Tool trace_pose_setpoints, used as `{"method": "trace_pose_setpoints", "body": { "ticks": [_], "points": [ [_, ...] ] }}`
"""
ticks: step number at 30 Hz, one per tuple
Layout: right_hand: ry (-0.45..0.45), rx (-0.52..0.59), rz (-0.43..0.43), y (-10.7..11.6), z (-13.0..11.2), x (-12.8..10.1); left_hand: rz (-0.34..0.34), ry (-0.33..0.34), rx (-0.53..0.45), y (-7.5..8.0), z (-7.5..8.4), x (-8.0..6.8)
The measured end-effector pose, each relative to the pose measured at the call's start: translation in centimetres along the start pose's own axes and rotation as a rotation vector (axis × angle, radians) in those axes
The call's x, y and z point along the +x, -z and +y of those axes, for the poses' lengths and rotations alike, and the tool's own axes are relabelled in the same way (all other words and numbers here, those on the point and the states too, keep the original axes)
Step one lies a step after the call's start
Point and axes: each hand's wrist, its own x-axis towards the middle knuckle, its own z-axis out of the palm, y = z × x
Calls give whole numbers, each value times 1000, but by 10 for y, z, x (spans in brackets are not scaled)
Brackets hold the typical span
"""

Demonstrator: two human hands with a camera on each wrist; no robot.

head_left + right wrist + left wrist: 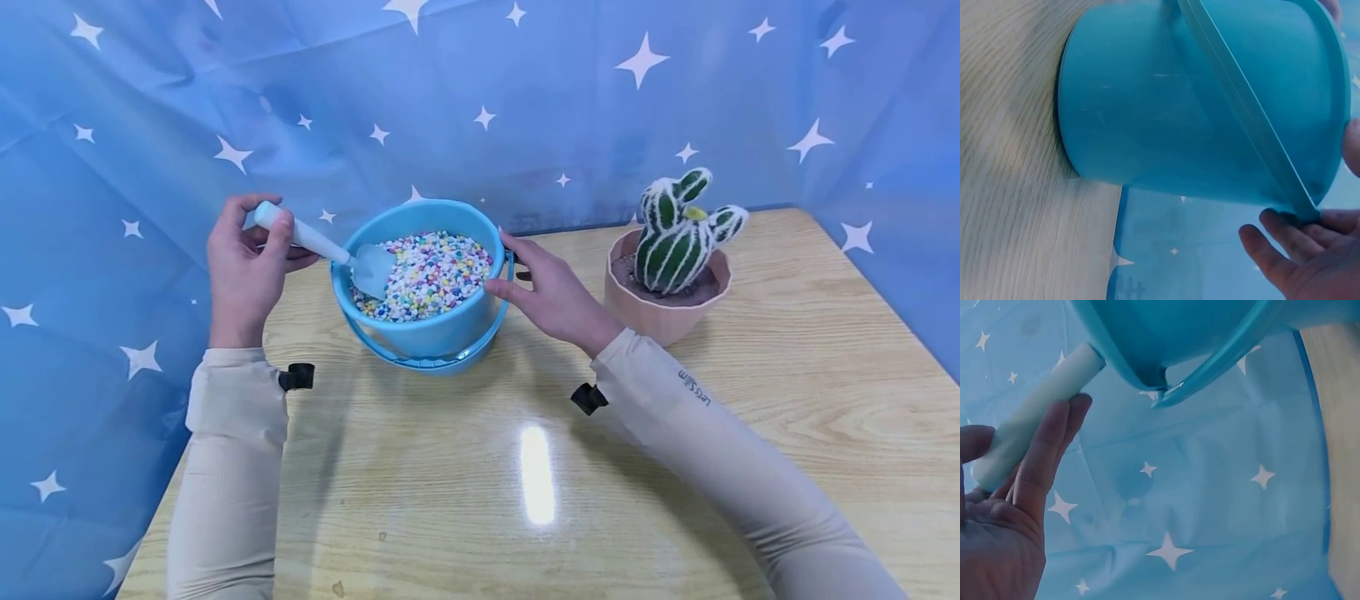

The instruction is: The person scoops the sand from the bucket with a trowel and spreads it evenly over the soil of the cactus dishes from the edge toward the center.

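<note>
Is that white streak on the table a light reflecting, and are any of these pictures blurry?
Head view: yes, a lamp's glare streak on the glossy table, otherwise sharp. Right wrist view: the wood grain is smeared and the bucket looms large and soft. Left wrist view: the left hand and scoop handle are slightly soft.

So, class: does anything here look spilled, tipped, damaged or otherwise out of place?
Nothing stands out. The blue bucket sits upright on the table, its coloured pebbles all inside, and no stray pebbles show on the wood. The cactus pot also stands upright.
</note>
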Motion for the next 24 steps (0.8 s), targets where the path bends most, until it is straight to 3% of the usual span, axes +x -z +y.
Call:
{"method": "trace_pose_setpoints", "body": {
  "ticks": [7,15,24],
  "points": [
    [6,36,1,0,-1,-1,47,41,-283,5,-10,-4],
    [-1,96,2,1,-2,0,163,104,-394,4,-10,-3],
    [-3,122,3,0,-2,0,159,203,-435,6,-14,-6]
  ]
}}
